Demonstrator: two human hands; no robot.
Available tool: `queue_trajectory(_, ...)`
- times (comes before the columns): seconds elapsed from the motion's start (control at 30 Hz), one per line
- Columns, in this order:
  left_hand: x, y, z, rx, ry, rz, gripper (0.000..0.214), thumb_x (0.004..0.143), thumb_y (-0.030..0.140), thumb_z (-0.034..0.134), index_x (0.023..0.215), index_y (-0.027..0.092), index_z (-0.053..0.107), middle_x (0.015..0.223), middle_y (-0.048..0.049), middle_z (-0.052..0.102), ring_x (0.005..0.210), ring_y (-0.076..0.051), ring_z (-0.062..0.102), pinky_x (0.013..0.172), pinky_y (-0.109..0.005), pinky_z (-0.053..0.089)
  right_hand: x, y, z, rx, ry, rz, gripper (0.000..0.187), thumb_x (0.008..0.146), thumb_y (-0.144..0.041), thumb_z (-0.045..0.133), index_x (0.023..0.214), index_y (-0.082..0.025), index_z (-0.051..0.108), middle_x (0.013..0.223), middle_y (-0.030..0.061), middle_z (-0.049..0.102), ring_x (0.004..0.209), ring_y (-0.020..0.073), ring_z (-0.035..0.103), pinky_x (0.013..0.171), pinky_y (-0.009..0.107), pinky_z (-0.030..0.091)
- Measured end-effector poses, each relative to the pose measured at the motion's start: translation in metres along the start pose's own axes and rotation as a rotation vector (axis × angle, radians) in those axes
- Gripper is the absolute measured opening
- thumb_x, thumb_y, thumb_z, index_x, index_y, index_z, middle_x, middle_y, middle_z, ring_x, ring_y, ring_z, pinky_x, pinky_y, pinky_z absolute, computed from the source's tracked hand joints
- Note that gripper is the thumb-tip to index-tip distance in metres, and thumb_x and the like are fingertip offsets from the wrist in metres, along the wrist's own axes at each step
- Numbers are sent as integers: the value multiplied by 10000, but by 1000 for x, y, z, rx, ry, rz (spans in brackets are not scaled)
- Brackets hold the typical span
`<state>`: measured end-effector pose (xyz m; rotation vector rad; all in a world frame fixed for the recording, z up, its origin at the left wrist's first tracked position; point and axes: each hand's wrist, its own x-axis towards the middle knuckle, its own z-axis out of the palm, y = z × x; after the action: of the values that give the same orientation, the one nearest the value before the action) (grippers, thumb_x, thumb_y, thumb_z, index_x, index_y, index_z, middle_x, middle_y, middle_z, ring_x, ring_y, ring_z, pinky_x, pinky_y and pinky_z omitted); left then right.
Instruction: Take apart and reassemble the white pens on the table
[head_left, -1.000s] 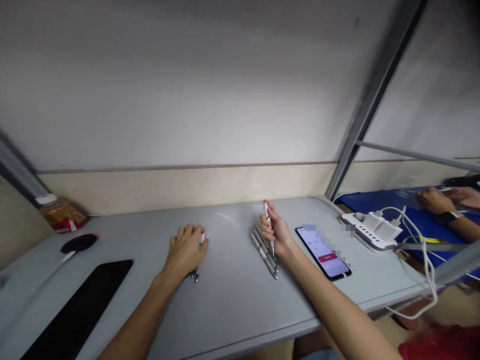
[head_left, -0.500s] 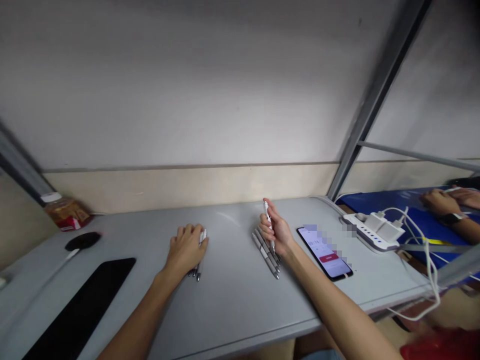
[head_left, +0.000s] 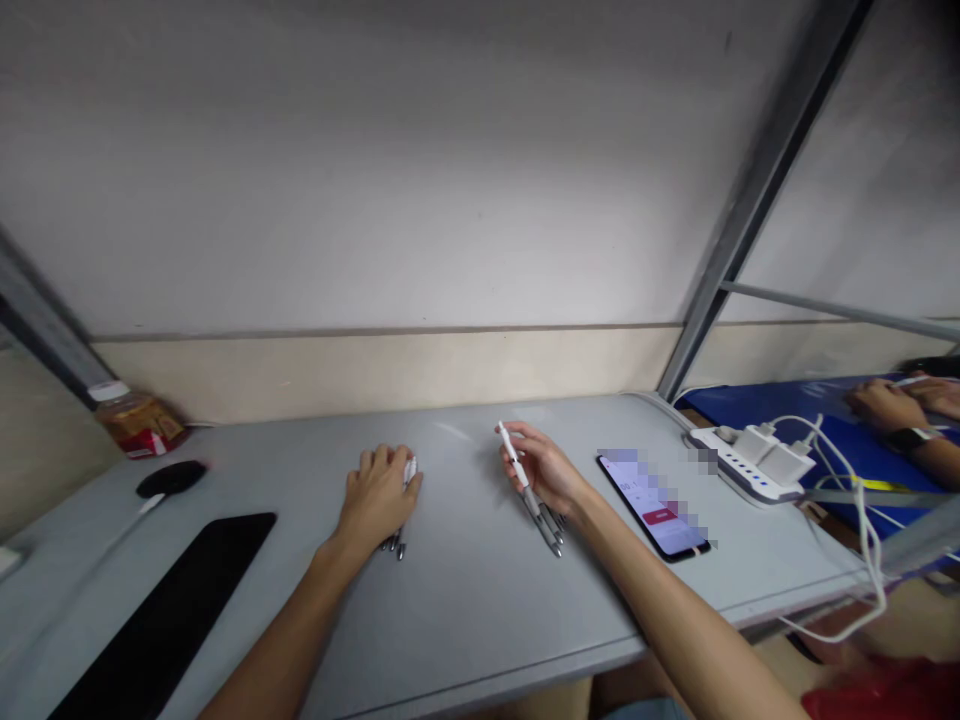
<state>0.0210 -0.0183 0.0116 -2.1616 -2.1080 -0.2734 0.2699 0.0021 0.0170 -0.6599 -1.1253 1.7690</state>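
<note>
On the table, the left hand lies curled over a bundle of pens. The right hand pinches one pen above loose pens. A slack pinch could drop it, scattering those toward the phone.

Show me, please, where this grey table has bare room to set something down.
The table is bare between the left hand, closed over a bunch of pens, and the right hand, holding a white pen, and from there to the near edge. Between the black pad and the left hand is free too. Crowded on the right: loose pens, phone, power strip.
</note>
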Motion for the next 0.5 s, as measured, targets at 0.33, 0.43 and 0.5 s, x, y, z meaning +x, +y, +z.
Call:
queue_trajectory(0.33,0,-1,3,-6,39,15,328,870,400,380,1063,208,562,1095,-115,521,1052,-300,440,804,-414,382,1,13,-4,-731,74,-138,318,685,-231,683,992,-177,622,603,-53,526,546,93,460,544,221,374)
queue_trajectory(0.43,1,-1,4,-19,39,11,324,871,399,382,1067,211,560,1099,-113,519,1055,-298,440,811,-417,383,2,15,-6,-807,93,-131,333,704,-221,656,1033,-179,632,594,-59,503,539,90,446,541,219,361)
queue_trajectory(0.5,0,-1,4,-25,41,13,323,873,399,381,1066,211,559,1104,-112,517,1054,-296,441,813,-419,384,3,16,-7,-885,94,-130,254,714,-213,641,963,-169,662,591,-54,492,535,86,433,534,217,346)
